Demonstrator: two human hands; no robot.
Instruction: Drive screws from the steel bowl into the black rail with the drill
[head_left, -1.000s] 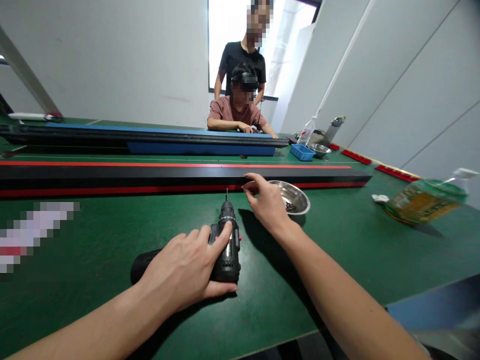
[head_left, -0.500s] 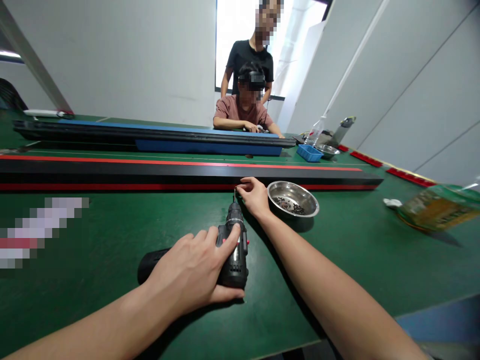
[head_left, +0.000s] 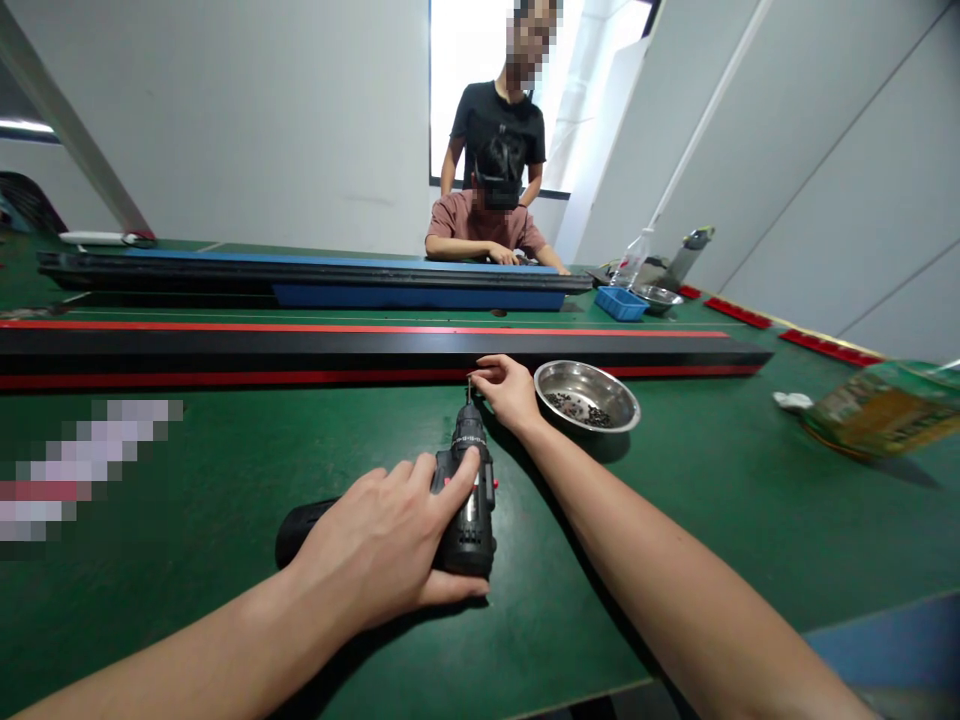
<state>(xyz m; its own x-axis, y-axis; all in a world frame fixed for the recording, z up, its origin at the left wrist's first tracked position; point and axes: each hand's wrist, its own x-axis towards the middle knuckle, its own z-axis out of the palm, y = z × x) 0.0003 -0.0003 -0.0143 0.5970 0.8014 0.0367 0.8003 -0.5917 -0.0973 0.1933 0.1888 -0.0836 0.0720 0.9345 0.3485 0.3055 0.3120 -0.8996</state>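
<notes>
My left hand (head_left: 394, 530) is wrapped round a black cordless drill (head_left: 471, 500) that lies on its side on the green table, its bit pointing away from me. At the tip of the bit, my right hand (head_left: 506, 390) has thumb and fingertips pinched together; whatever sits between them is too small to make out. Just beyond the fingertips runs a long black bar with red stripes (head_left: 337, 352), lying across the table. Close by on the right of that hand stands a steel bowl (head_left: 626, 405) holding many small dark screws (head_left: 577, 408).
Behind the bar lies another long black and blue piece (head_left: 412, 292). A blue basket (head_left: 621, 305) and a second steel bowl (head_left: 660, 298) stand farther back. A green-yellow plastic package (head_left: 885, 410) is at right. Two people (head_left: 495, 130) are across the table.
Both hands and the drill hold nearly the same position. The view has shifted slightly, and the seated person across the table has lowered their head.
</notes>
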